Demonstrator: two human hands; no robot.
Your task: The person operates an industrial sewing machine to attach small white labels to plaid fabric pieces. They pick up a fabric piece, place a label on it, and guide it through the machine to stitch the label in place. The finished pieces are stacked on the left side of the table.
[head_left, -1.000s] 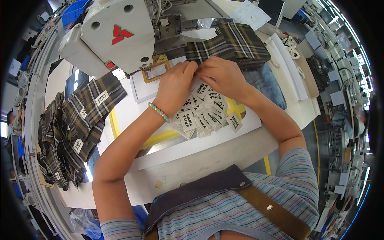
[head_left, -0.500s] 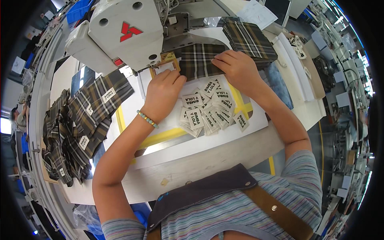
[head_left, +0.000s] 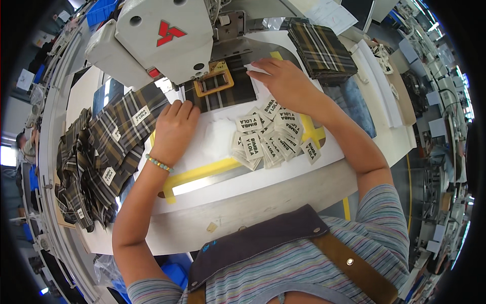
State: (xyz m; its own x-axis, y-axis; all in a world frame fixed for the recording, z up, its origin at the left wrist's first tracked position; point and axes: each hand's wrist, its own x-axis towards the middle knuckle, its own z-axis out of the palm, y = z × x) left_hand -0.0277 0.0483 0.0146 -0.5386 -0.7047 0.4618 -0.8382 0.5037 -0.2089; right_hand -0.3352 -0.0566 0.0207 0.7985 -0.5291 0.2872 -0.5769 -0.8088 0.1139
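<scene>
The plaid cloth piece [head_left: 244, 93] lies flat in the head view, on the white work surface [head_left: 207, 139] beneath the sewing machine [head_left: 162, 43], with a yellow-brown frame [head_left: 215, 91] resting over its middle. The person's two hands are well apart, one at either side of the cloth. The left hand [head_left: 175, 126], palm down with fingers bent, is at the cloth's left edge; its underside is hidden, so whether it grips or touches anything cannot be told. A beaded bracelet [head_left: 159, 162] circles that wrist. The right hand [head_left: 288, 83] has its fingers stretched out and loosely spread, their tips near the cloth's right edge; contact is unclear. Between the forearms, a loose pile of pale labels [head_left: 273, 134] lies near the cloth. Yellow tape [head_left: 205, 172] runs along the surface. A folded plaid stack [head_left: 324, 48] sits beyond the right hand, and a rumpled plaid heap [head_left: 98, 157], bearing several labels, lies on the left.
</scene>
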